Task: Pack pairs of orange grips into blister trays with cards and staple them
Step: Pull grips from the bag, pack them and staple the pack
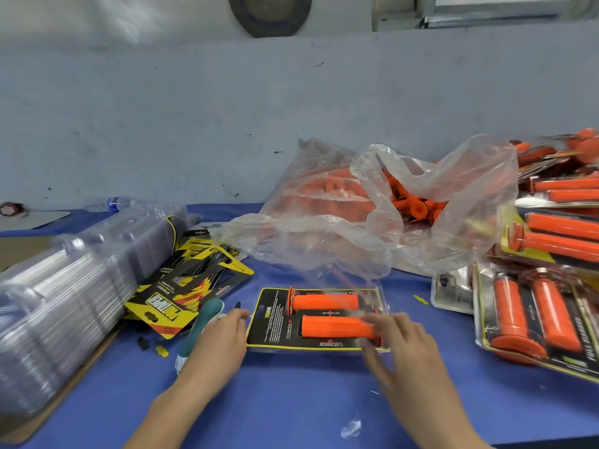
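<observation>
The left hand (pixel 219 340) lies beside the blister tray (pixel 308 347), the right hand (pixel 400 346) upon it.

A blue cloth (pixel 291 400) covers the table, against a grey wall (pixel 162 124) with a dark round disc (pixel 269 14) at far centre. A bottle (pixel 111 204) lies far left. A crumpled clear bag (pixel 356 228) sits at far centre-right. Yellow (pixel 161 350) and black (pixel 142 343) scraps lie near left, beside cardboard (pixel 64 393).

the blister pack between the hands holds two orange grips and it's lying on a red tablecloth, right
Not red: the head view shows the clear plastic blister pack between the left hand and right hand, holding two orange rubber grips, lying on a blue tablecloth.
</observation>
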A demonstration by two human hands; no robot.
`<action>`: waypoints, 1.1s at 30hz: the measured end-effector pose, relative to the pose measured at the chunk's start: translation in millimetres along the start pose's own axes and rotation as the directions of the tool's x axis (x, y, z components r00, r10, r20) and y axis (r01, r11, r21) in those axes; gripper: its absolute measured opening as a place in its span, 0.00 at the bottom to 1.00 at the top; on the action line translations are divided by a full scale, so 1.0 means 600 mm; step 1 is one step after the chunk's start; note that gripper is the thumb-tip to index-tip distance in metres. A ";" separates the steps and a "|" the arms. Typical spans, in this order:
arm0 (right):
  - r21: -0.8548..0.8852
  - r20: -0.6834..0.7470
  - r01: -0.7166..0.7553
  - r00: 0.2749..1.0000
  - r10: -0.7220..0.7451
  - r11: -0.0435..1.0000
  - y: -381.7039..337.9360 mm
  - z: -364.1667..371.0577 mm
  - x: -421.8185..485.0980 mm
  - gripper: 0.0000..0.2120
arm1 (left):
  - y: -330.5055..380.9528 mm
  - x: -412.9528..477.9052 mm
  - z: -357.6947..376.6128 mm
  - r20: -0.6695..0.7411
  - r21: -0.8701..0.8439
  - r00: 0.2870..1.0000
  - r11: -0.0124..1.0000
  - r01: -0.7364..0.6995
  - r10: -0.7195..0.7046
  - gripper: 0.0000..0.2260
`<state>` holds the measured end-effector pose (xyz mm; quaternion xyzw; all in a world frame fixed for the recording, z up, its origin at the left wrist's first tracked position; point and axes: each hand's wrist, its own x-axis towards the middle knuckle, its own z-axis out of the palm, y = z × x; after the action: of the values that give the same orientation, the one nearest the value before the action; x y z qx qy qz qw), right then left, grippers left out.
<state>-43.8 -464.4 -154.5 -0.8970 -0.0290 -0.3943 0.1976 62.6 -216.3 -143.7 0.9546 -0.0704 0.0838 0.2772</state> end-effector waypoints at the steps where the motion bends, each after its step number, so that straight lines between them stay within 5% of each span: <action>1: -0.122 0.039 0.079 0.996 -0.075 0.989 0.003 0.004 0.000 0.20 | -0.001 0.000 0.000 0.010 -0.016 1.000 1.000 0.001 0.000 0.15; 7: -0.328 0.237 0.269 0.951 -0.197 0.906 0.033 0.021 0.002 0.33 | -0.004 0.005 -0.015 0.002 -0.402 0.984 0.901 0.163 -0.177 0.15; 9: -0.321 0.253 0.285 0.945 -0.209 0.903 0.041 0.018 0.004 0.32 | -0.003 0.007 -0.016 -0.170 -0.264 0.983 0.964 0.020 -0.067 0.13; 11: -0.305 0.260 0.302 0.939 -0.226 0.903 0.045 0.015 0.006 0.30 | 0.014 -0.006 -0.009 -0.314 -0.047 0.922 0.967 -0.251 0.225 0.10; 14: -0.270 0.251 0.330 0.931 -0.265 0.904 0.047 0.010 0.009 0.30 | 0.060 -0.032 0.021 -0.159 0.157 0.780 0.795 -0.586 0.606 0.11; 16: -0.240 0.238 0.334 0.931 -0.278 0.911 0.046 0.008 0.008 0.32 | 0.085 -0.041 0.055 -0.011 0.288 0.687 0.660 -0.693 0.726 0.13; 21: -0.228 0.221 0.350 0.927 -0.302 0.908 0.053 0.010 0.005 0.31 | 0.118 -0.034 0.090 -0.031 0.415 0.630 0.584 -0.698 0.776 0.08; 26: -0.261 0.199 0.318 0.942 -0.272 0.911 0.058 0.018 0.006 0.17 | 0.126 -0.036 0.101 -0.047 0.404 0.586 0.552 -0.730 0.809 0.01; 33: -0.250 0.204 0.300 0.946 -0.253 0.921 0.076 0.003 0.017 0.12 | 0.086 -0.029 0.075 -0.101 0.433 0.547 0.531 -0.728 0.831 0.01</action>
<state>-26.1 -506.6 -163.1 -0.9325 -0.1165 -0.3417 0.0090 42.1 -282.1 -158.1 0.8267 -0.4365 0.3520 0.0465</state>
